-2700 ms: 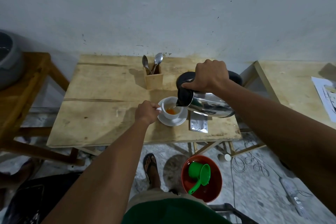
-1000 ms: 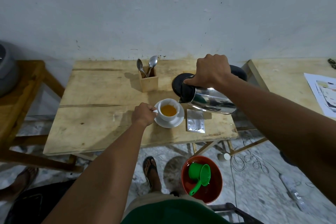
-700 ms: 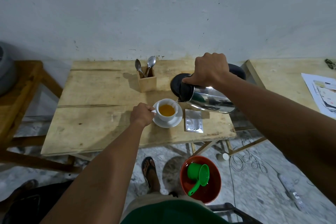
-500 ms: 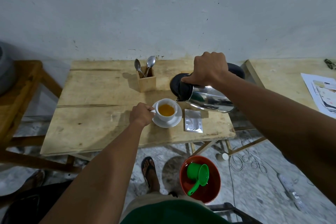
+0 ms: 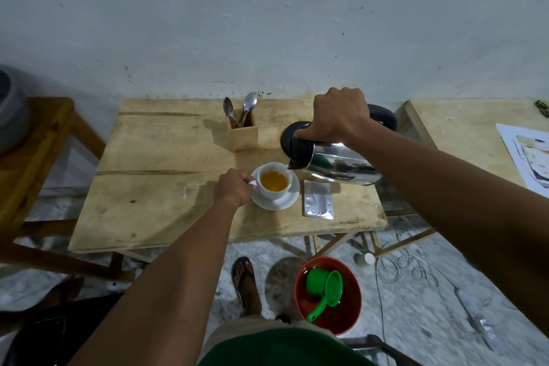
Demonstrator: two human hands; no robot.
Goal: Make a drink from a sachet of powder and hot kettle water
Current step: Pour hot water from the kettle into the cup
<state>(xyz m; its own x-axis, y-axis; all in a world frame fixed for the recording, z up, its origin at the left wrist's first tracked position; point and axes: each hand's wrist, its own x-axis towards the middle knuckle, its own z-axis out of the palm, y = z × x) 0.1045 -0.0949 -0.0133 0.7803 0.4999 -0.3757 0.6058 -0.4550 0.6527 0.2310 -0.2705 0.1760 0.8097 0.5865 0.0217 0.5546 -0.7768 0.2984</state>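
Note:
A white cup point(image 5: 274, 194) with orange liquid stands on a white saucer point(image 5: 289, 203) on the wooden table point(image 5: 154, 187). My left hand point(image 5: 233, 189) pinches the cup's handle at its left. My right hand point(image 5: 340, 119) grips the black handle of a steel kettle point(image 5: 338, 168), which is tilted with its spout over the cup's right rim. A silver sachet point(image 5: 318, 203) lies flat just right of the saucer.
A wooden holder point(image 5: 243, 137) with two spoons stands behind the cup. On the floor are a red basin point(image 5: 350, 303) with a green scoop point(image 5: 325, 288), coiled cable point(image 5: 410, 270) and my sandalled foot point(image 5: 245, 282). A second table point(image 5: 463, 140) with papers stands right, a wooden stool point(image 5: 32, 151) left.
The orange liquid in the cup has risen since the earliest frame. Both hands keep their grips; the kettle stays tilted at the cup's rim.

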